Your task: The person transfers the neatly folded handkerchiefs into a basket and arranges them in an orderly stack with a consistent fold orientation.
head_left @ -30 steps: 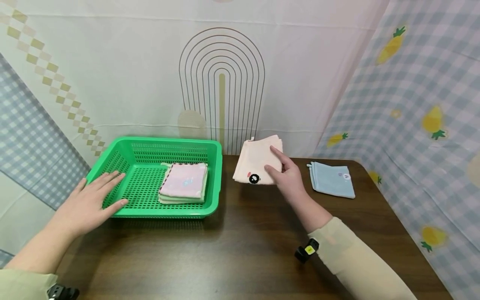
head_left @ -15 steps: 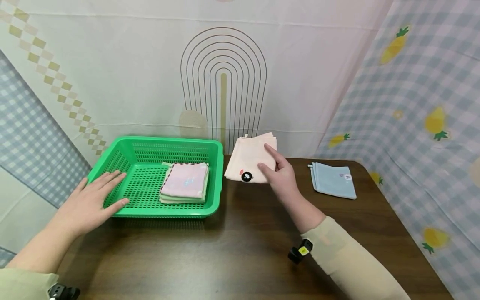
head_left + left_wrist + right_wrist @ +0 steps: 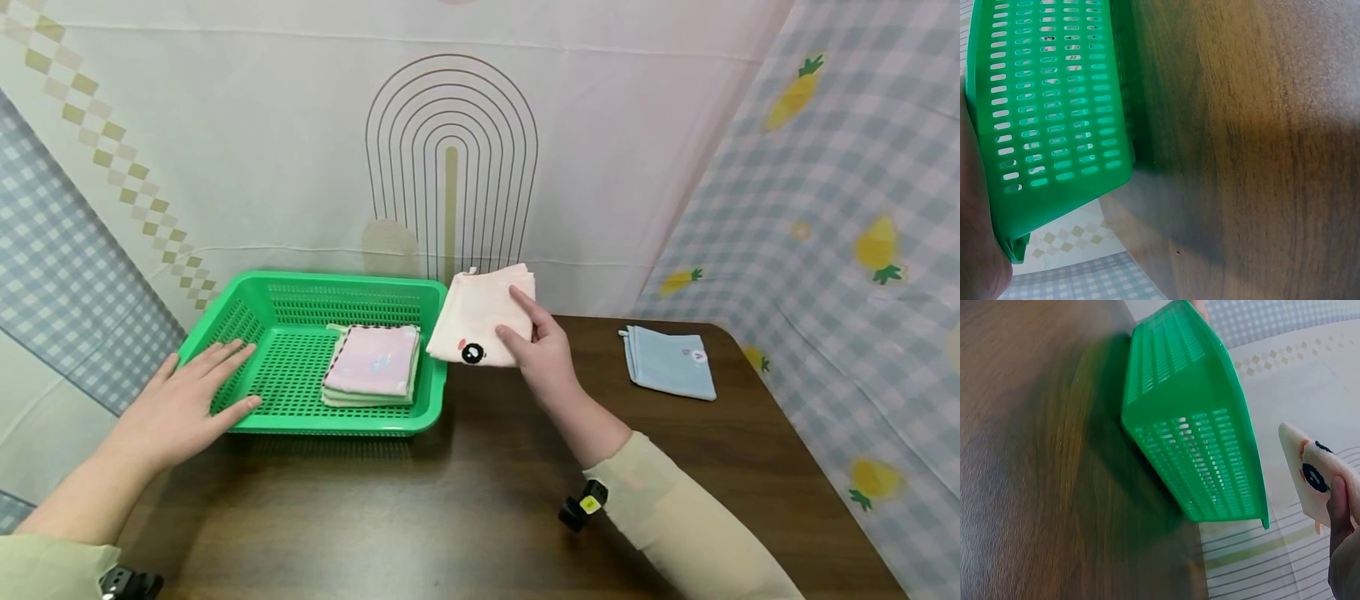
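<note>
My right hand (image 3: 546, 354) pinches a folded cream-pink towel (image 3: 483, 312) with a black embroidered eye, thumb on top. The towel hangs above the table, its left edge overlapping the right rim of a green plastic basket (image 3: 433, 392) in the head view. In the right wrist view the towel (image 3: 1310, 465) shows its folded layers beside the basket wall. My left hand (image 3: 176, 408) lies with fingers spread over the basket's front left corner. Inside the basket, toward its right, sits a small stack of folded towels (image 3: 372, 362), a lilac one with a striped edge on top.
A folded light blue towel (image 3: 670, 362) lies on the dark wooden table (image 3: 480, 500) at the right. A white patterned cloth (image 3: 300, 167) hangs behind the table, and blue checked cloth (image 3: 840, 292) closes off the right side.
My right hand has carried the cream-pink towel leftward, from above the table to the basket's right rim. The left hand stays at the basket's corner.
</note>
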`<state>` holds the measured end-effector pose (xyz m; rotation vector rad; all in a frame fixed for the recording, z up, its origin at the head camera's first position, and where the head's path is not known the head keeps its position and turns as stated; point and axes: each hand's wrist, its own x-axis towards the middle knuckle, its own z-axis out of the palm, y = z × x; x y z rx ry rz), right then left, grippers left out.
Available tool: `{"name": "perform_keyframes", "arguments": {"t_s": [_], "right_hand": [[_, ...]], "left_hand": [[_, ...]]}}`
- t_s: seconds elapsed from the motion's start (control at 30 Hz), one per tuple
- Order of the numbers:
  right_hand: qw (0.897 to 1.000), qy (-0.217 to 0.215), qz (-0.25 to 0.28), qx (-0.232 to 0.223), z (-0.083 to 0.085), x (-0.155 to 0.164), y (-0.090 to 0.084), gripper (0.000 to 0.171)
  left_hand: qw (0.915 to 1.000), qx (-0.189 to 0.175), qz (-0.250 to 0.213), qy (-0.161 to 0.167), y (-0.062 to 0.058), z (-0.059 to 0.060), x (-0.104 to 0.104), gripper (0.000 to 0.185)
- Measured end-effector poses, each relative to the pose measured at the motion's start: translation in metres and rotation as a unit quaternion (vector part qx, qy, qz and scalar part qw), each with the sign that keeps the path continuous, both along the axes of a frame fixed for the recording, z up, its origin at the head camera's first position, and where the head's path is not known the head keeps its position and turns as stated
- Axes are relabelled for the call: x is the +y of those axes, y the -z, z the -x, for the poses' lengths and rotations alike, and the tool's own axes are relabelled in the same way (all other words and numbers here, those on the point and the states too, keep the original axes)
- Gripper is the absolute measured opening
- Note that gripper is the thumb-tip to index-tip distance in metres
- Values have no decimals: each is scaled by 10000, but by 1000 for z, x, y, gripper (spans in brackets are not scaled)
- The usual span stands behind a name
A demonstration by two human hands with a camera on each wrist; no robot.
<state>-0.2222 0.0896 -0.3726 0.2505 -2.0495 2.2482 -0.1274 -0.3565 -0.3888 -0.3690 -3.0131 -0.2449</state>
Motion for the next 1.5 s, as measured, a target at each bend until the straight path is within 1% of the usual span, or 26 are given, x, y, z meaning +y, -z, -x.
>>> {"name": "perform_keyframes", "arguments": {"t_s": [0.1,0.6,0.9,1.2,1.37,1.5], "right_hand": [[9999,-70,102,2,0,-7,0,60],[9992,-337,199,-60,-6,-41,2,59],[9975,-658,188,-164,-11,-60,5,62],[9961,-853,-17,-229,-12,-77,8,62],[9954,-899,-303,-157,-11,-86,7,63],[9939,-880,-641,-150,-9,-93,6,65]], "left_hand": [[10000,2,23,-6,-1,0,0,83],[10000,-28,30,-4,0,0,0,83],[10000,-7,6,-23,0,1,0,83],[10000,12,33,-51,0,2,0,83],[10000,-1,7,-58,-1,1,0,83],[10000,-7,-8,-59,-1,0,0,83]]}}
